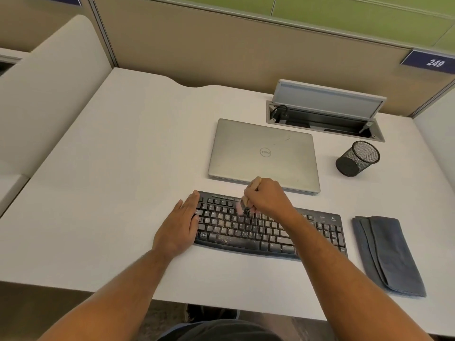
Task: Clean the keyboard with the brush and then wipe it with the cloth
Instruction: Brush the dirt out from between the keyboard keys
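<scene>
Surface: white desk top, matt, with a wavy far edge; it carries every item listed below.
Left hand: laid flat at the left end of the keyboard, palm down, fingers straight and together, their tips reaching the keyboard's far left corner; forearm bare.
Keyboard: black, full-size, gently curved, with a number pad at the right; pale crumbs and dust lie over the left-centre keys and the front rest. A small white mark sits at the far right corner, too small to read.
Right hand: held above the upper key rows at mid-keyboard, knuckles up, fingers curled round the brush.
Brush: light handle, its end showing above the hand; pinkish bristles point down onto the upper key rows, blurred.
Cloth: grey-blue, soft, folded into a long strip in layers; lies on the surface just right of the keyboard, apart from it.
Laptop: silver, closed, rounded corners, round "DELL" logo on the lid seen upside down; just beyond the keyboard.
Pen cup: black wire mesh, cylindrical, tipped on its side, right of the laptop.
Cable box: recessed in the surface, grey lid raised, a black cable inside.
Partition: beige fabric panel; a blue tag reads "249".
</scene>
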